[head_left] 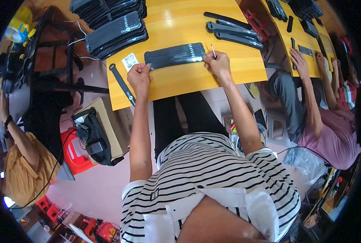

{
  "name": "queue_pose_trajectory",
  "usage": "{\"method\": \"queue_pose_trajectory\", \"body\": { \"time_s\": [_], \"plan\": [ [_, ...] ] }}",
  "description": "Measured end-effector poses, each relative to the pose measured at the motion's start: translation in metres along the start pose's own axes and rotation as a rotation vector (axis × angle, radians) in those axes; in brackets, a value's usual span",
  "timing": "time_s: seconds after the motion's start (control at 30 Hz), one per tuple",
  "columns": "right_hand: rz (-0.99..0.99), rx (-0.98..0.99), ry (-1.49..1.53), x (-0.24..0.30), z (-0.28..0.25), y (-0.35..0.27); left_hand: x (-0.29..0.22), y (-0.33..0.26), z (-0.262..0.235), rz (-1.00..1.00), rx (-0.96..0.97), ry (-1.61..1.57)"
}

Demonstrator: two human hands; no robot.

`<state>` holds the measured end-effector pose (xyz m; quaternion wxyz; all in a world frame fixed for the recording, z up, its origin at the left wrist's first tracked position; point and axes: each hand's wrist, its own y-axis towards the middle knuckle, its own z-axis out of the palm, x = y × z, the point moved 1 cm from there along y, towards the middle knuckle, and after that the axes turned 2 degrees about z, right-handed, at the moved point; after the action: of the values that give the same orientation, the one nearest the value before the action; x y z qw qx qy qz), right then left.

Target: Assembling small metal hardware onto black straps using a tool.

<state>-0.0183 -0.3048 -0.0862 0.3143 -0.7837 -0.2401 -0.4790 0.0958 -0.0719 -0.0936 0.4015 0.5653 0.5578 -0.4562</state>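
A flat black pack [174,56], shiny like plastic wrap, lies on the yellow table [168,85] in front of me, with a row of white marks near its right end. At its lower left corner, the fingers of my left hand [139,79] are pinched together on the edge. My right hand [218,65] is closed at the pack's right end, and a thin, light, pen-like tool [213,51] sticks up from its fingers. Whether those fingers also grip the pack is hard to see. A white printed label [130,60] lies beside my left hand, near a long black strap [121,84].
Stacks of similar black packs [117,34] rise at the back left. Several black straps [235,30] lie at the back right. A co-worker's hand [299,62] rests at another table on the right. A cardboard box [109,121] and red stool [76,152] stand at left.
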Motion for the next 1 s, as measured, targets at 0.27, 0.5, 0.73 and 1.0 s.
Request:
{"method": "queue_pose_trajectory", "body": {
  "time_s": [0.27,0.5,0.73,1.0],
  "plan": [
    [0.005,-0.023,-0.047,0.001,-0.001,0.001,0.004,0.001,0.003,0.03,-0.016,-0.044],
    [0.0,-0.022,-0.033,0.002,0.001,0.0,0.01,0.004,0.003,-0.012,-0.032,0.024],
    [-0.053,-0.037,-0.072,0.005,0.0,-0.003,0.002,-0.001,0.003,0.019,-0.026,0.034],
    [-0.023,-0.048,-0.161,-0.001,0.0,0.006,-0.003,-0.005,0.006,0.011,-0.05,0.042]
  ]
}}
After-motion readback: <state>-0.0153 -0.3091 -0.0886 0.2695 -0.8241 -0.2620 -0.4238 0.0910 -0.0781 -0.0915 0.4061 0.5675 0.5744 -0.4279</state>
